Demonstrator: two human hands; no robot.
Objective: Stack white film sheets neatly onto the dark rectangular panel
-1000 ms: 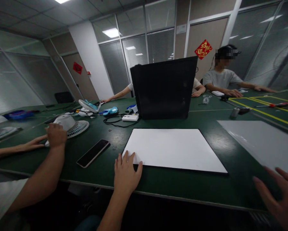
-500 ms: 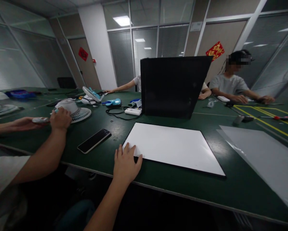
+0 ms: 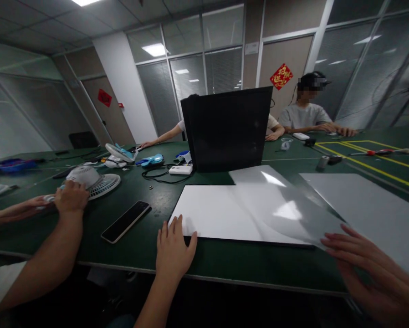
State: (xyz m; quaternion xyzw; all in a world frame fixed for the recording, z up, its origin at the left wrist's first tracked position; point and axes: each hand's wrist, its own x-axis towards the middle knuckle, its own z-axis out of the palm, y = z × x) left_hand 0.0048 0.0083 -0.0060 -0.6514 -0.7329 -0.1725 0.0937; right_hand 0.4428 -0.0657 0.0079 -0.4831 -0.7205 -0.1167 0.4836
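A white rectangular panel with dark edges (image 3: 214,207) lies flat on the green table. My left hand (image 3: 174,248) rests on its near left corner, fingers spread. Over the panel's right half hangs a thin, glossy translucent sheet (image 3: 276,196), curved and reflecting the ceiling light. At the lower right, my right hand (image 3: 368,264) pinches that sheet's near right corner with its fingers stretched out. Part of the grip is hidden behind the fingers.
A phone (image 3: 126,222) lies left of the panel; a tall black board (image 3: 228,130) stands behind it. More translucent sheets (image 3: 371,196) lie to the right. A co-worker's hand (image 3: 71,196) touches a white fan part (image 3: 104,184). Another person (image 3: 305,114) sits across the table.
My right hand has come into view at the right with a translucent sheet, which now covers part of the panel. My left hand stays on the panel's corner. The view has turned right.
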